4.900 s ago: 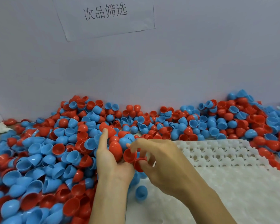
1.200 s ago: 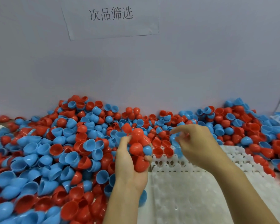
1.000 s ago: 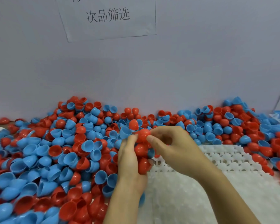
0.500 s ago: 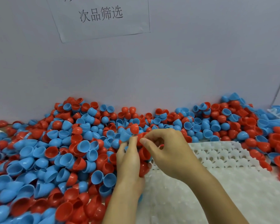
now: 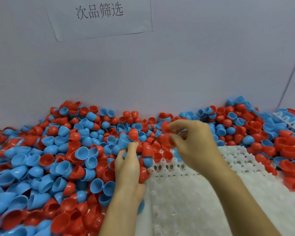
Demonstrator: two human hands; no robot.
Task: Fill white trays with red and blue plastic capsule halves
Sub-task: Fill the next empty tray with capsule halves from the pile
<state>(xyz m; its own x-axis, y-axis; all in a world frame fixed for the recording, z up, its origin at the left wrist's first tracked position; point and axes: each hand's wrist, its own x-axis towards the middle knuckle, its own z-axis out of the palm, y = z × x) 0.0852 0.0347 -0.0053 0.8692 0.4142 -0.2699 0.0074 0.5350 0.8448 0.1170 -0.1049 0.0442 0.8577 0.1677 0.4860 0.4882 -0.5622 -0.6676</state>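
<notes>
A white tray [image 5: 203,193] with rows of round pockets lies in front of me, right of centre. A few red halves [image 5: 167,155] sit in its far-left pockets. My left hand [image 5: 129,169] stands at the tray's left edge and cups a handful of red and blue capsule halves [image 5: 144,167]. My right hand [image 5: 194,143] hovers over the tray's far-left corner and pinches a red capsule half [image 5: 165,126] between thumb and fingertips; it is blurred by motion.
A deep heap of loose red and blue halves [image 5: 49,167] covers the table to the left and along the back wall. More halves [image 5: 288,150] border the tray's right side. A second white tray [image 5: 286,120] lies far right. A paper sign [image 5: 99,16] hangs on the wall.
My right hand has pulled away from the left hand's handful, up and to the right, with a red half in its fingertips. The left hand has stayed in place.
</notes>
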